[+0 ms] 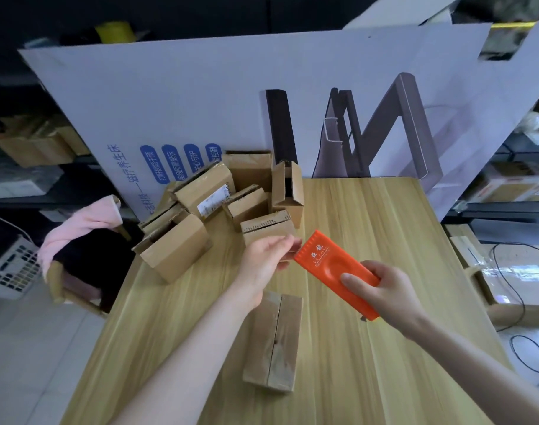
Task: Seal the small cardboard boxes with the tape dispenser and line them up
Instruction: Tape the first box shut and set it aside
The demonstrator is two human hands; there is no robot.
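A: Head view, grips?
B: The right grip [381, 289] is clenched round the orange plastic tape dispenser [329, 265], frame centre; the left grip [266, 257] pinches its toothed end.
A: Boxes?
B: One small brown cardboard box [274, 342] flat on wooden worktop [369, 363], lower centre.

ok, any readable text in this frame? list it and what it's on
"磁疗养生床": on the white board.
"打鼾智能干预": first blue pill on that board; the other pills are partly hidden.
White logo on the tape dispenser: too blurred to read.
Shipping label on a cardboard box: too small.
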